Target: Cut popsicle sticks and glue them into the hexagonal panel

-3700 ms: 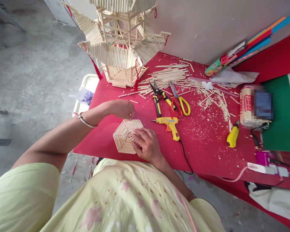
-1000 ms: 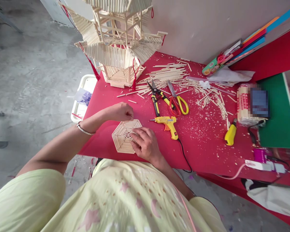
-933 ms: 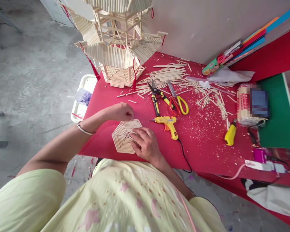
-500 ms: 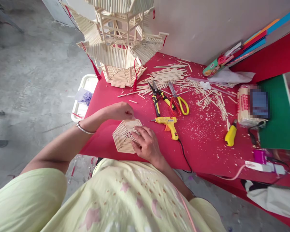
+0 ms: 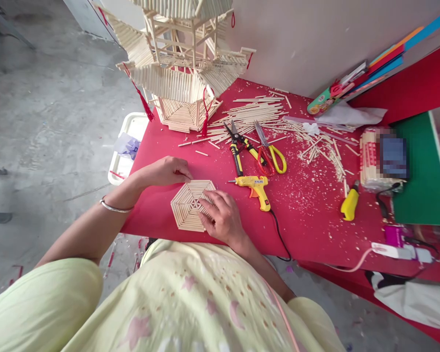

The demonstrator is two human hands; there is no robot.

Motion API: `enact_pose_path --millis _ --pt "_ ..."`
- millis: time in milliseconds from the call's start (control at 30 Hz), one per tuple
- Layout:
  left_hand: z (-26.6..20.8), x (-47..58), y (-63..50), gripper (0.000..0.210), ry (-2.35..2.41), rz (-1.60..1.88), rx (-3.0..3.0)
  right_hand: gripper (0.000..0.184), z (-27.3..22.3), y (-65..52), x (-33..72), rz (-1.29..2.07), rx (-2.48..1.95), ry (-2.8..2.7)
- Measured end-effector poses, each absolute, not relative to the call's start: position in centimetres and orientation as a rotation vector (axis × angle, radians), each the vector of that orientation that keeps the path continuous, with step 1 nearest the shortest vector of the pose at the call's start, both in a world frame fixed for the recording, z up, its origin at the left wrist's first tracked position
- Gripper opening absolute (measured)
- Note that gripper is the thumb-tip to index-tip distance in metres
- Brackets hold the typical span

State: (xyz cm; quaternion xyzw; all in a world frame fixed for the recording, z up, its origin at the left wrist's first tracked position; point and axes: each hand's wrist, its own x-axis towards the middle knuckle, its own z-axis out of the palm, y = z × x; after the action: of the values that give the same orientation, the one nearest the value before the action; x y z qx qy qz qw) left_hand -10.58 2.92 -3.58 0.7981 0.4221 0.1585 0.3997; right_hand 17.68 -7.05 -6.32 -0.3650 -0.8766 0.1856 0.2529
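Observation:
A hexagonal panel of thin wooden sticks (image 5: pixel 190 215) lies flat on the red tabletop close to my body, its sticks set in rings around a small star-like centre. My right hand (image 5: pixel 225 215) covers the panel's right side, fingers curled over it and thumb near the lower edge, holding it. At its upper left corner, my left hand (image 5: pixel 168 171) is closed with thumb and forefinger together. Whatever those fingertips may hold is too small to make out. Right of the panel lies a yellow glue gun (image 5: pixel 254 188), its nozzle pointing left.
Behind stands a tiered stick pagoda (image 5: pixel 176 78) with red tassels. Black-and-yellow cutters (image 5: pixel 237 151) and scissors (image 5: pixel 275 154) lie beside loose sticks (image 5: pixel 256 115). Farther right are a yellow-handled tool (image 5: pixel 350 203), a bundle of sticks (image 5: pixel 370 161) and a white power strip (image 5: pixel 392 252).
My left hand has slid left along the panel's upper edge, from the top side to the upper left corner. My right hand and the panel have stayed in place.

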Motion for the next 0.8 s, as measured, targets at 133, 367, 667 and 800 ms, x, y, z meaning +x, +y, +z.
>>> enact_pose_path --millis 133,367,667,800 --pt "-3.7 -10.5 2.7 0.021 1.069 0.431 2.021 0.037 -6.4 -7.1 17.7 0.506 -0.997 -2.378" --pt "-3.9 -10.7 2.6 0.021 1.080 0.421 2.007 0.038 -6.4 -7.0 17.6 0.511 -1.006 -2.383" --pt "-2.9 -9.1 2.6 0.023 1.175 0.290 2.061 0.041 -6.3 -7.1 17.6 0.522 -1.016 -2.393" --pt "-2.9 -6.5 2.5 0.022 1.208 0.325 2.162 0.039 -6.2 -7.1 17.5 0.513 -1.020 -2.392"
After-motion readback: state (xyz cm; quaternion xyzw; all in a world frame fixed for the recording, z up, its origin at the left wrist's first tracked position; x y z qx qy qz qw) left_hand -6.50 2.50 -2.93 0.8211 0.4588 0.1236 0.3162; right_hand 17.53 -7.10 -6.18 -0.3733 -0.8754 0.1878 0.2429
